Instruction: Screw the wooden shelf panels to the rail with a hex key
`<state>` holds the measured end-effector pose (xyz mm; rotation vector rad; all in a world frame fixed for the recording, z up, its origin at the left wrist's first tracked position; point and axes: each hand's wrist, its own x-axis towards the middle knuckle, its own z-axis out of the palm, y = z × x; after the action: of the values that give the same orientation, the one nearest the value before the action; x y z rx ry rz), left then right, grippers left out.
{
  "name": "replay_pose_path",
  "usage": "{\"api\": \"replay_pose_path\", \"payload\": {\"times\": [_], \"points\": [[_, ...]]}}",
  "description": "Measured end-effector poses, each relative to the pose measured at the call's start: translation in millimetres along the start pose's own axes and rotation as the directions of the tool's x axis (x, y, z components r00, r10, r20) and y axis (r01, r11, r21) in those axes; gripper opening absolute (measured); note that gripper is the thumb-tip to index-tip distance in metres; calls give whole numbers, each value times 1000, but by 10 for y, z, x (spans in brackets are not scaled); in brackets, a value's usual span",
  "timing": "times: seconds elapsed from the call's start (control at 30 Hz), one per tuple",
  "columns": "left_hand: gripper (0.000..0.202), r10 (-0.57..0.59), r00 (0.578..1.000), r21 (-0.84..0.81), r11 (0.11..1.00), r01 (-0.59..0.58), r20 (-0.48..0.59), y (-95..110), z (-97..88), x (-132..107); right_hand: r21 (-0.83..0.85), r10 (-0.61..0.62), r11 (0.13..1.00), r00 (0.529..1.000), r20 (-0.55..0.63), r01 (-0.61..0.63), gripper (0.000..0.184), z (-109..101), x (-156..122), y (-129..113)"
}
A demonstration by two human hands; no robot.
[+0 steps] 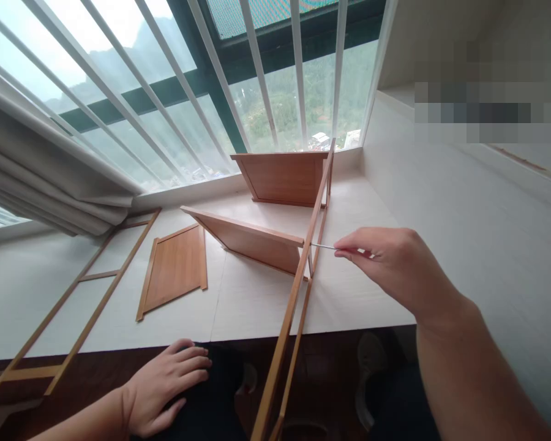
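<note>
My right hand (386, 263) pinches a thin metal Allen key (322, 246); its far end meets the side of an upright wooden ladder-like frame (298, 278). On the frame's other side, a wooden shelf panel (257, 242) sits tilted with its end against the frame at that same spot. Farther back, a second wooden panel (284, 179) also meets the frame. My left hand (168, 386) lies on my dark-clothed thigh, fingers stretched out and holding nothing. My right fingers hide the near end of the Allen key.
A loose wooden panel (177, 266) lies flat on the white ledge (349, 300). Left of it, another ladder-like frame (92, 278) extends past the ledge's front edge. A grey curtain (50, 159) and a barred window stand behind; a pale wall (477, 233) borders the right.
</note>
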<state>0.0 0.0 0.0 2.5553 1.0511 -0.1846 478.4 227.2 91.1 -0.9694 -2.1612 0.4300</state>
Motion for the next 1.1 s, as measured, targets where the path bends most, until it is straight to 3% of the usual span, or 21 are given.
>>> {"api": "replay_pose_path", "payload": {"times": [0.33, 0.6, 0.73, 0.83, 1.1], "points": [[55, -13, 1000, -4, 1000, 13, -17, 17, -11, 14, 3, 52, 999, 999, -12, -52, 8, 25, 20, 22], [54, -21, 1000, -13, 1000, 21, -17, 35, -33, 16, 196, 199, 955, 972, 128, -222, 10, 12, 37, 21], [55, -27, 999, -2, 1000, 27, -28, 40, -21, 2, 320, 402, 827, 884, 238, -462, 21, 24, 38, 45], [57, -24, 999, 13, 1000, 24, -40, 44, -16, -7, 415, 455, 701, 813, 364, -579, 33, 45, 53, 66], [55, -35, 999, -3, 999, 35, -30, 59, -27, -1, 522, 457, 569, 772, 441, -635, 43, 50, 90, 41]]}}
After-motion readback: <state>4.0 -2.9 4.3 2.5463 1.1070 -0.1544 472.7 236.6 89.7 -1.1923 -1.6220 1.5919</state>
